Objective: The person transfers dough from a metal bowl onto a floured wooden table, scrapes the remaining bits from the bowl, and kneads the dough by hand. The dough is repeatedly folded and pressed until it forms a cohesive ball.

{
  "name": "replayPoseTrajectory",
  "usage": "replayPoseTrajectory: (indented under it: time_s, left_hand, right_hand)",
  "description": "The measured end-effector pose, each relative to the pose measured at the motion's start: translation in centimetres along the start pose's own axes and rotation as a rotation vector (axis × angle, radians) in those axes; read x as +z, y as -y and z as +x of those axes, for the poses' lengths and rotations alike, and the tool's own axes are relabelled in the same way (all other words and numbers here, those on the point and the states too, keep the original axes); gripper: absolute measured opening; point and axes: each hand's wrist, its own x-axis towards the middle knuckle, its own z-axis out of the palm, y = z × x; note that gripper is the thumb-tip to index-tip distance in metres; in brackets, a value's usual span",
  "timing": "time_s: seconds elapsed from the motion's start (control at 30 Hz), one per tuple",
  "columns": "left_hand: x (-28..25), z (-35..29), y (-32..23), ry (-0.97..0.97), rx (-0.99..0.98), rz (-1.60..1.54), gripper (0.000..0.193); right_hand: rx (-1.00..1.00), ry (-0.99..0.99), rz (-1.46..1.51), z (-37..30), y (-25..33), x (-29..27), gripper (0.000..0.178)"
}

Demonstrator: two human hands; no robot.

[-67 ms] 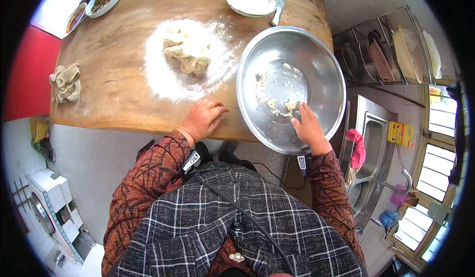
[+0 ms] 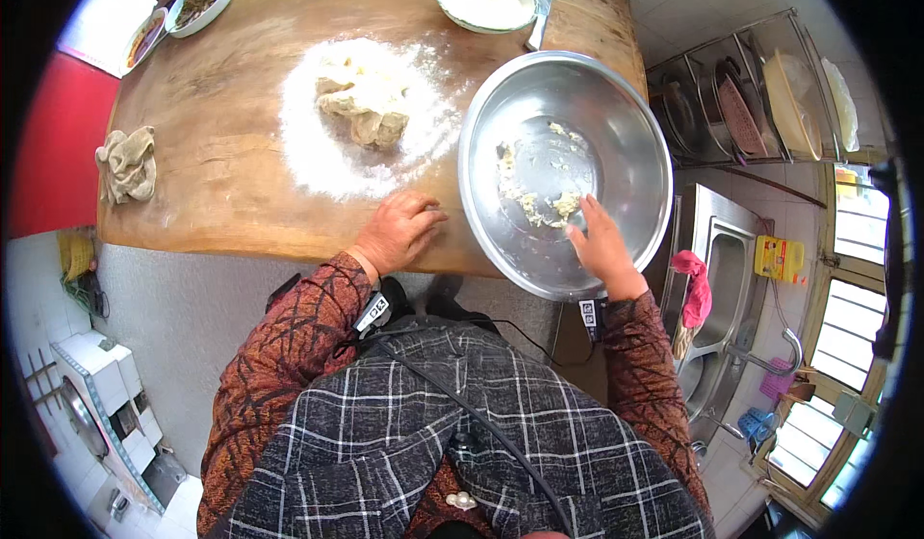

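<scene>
Head view, metal bowl (image 2: 628,149), dough scraps (image 2: 564,204) inside

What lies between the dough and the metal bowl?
In the head view, white flour lies beside the dough, then a strip of wooden tabletop before the metal bowl.

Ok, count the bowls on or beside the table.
4: metal bowl at the right hand; white bowl beyond it; oval bowl, small bowl at far left. Others may be hidden.

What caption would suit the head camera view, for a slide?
Right hand over a metal bowl with dough scraps, left hand near a dough lump on the floured wooden table.
</scene>
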Motion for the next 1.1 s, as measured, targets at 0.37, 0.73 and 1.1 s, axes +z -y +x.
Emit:
replayPoseTrajectory:
  time_s: [0.37, 0.73, 1.1]
  left_hand:
    - [1.7, -0.4, 1.4, 0.078, 0.037, 0.114, 0.043]
    - [1.0, -0.1, 1.4, 0.073, 0.002, 0.037, 0.045]
    - [0.4, 0.1, 1.4, 0.113, -0.021, -0.029, 0.045]
  right_hand:
    - [-0.176, -0.027, 0.606, 16.8, 11.3, -11.1, 0.014]
    - [-0.330, -0.089, 0.325, 36.0, 15.7, -5.6, 0.026]
    - [-0.464, -0.153, 0.045, 40.6, 15.7, -1.6, 0.021]
